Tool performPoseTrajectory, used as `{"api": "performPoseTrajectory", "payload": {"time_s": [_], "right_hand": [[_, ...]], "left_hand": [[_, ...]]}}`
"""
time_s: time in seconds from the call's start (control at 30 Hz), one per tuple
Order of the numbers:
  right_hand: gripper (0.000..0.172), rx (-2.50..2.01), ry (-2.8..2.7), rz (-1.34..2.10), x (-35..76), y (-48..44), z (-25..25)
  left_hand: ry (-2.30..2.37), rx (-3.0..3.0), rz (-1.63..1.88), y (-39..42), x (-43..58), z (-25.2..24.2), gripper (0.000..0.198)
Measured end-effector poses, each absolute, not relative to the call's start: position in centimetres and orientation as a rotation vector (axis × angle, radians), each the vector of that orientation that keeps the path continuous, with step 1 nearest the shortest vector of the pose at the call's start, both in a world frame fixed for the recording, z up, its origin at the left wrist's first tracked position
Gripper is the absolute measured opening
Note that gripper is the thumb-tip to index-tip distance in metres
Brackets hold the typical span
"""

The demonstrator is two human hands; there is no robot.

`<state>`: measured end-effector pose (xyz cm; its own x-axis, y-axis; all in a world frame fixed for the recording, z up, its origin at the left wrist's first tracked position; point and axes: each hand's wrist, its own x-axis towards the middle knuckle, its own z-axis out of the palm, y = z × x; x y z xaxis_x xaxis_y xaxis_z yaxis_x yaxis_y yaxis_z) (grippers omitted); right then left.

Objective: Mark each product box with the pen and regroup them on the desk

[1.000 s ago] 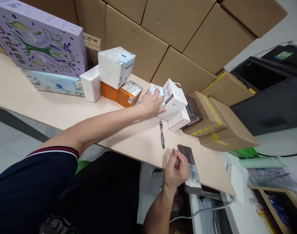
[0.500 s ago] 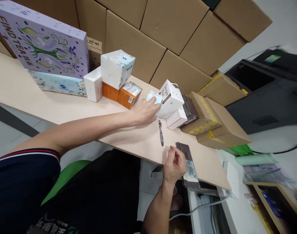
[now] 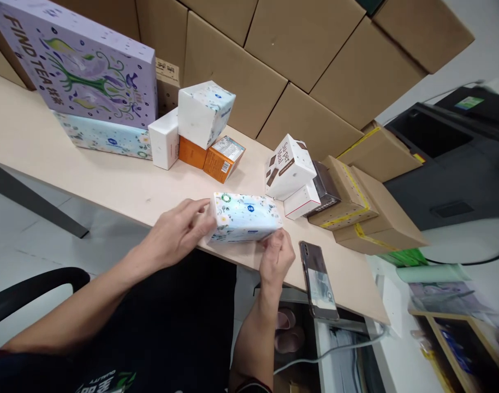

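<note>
A light blue floral tissue pack (image 3: 245, 216) lies lengthwise near the front edge of the beige table (image 3: 110, 174). My left hand (image 3: 179, 234) grips its left end with fingers wrapped over the top. My right hand (image 3: 277, 257) holds its lower right corner with curled fingers. A smartphone (image 3: 317, 279) lies just right of my right hand, overhanging the table edge. A white "Super Meal" box (image 3: 289, 166) sits tilted on a smaller white box (image 3: 302, 201) just behind the pack.
Large lilac tea box (image 3: 77, 71), white cube box (image 3: 204, 112), white box (image 3: 164, 139) and orange boxes (image 3: 219, 158) stand at the back left. Taped brown parcels (image 3: 368, 207) lie at the right. Cardboard cartons (image 3: 282, 54) line the wall. A black printer (image 3: 450, 153) is far right.
My left hand pulled the tissue pack from beside the white box to the table's front edge. My right hand left the phone and took the pack's right end. The pen is no longer visible.
</note>
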<state>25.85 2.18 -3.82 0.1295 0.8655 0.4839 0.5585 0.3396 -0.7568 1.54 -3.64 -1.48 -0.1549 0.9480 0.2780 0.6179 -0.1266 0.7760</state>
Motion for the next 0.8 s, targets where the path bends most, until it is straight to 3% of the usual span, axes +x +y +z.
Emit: {"api": "performPoseTrajectory", "payload": {"time_s": [0.23,0.37,0.53,0.8], "right_hand": [[0.068,-1.181,-1.461,0.518,25.8,1.7,-4.2],[0.07,-1.253,-1.511,0.619,25.8,1.2,-4.4],[0.06,-1.312,-1.491,0.657,25.6,1.2,-4.3],[0.049,-1.333,-1.49,0.642,25.6,1.2,-4.0]], "left_hand": [[1.332,1.807,1.597,-1.2,3.9,-1.8,0.061],[1.334,1.6,1.667,0.0,3.8,-2.8,0.053],[1.305,1.428,1.576,0.5,3.5,-2.9,0.064],[1.436,1.49,1.492,0.4,3.4,-2.6,0.058]]}}
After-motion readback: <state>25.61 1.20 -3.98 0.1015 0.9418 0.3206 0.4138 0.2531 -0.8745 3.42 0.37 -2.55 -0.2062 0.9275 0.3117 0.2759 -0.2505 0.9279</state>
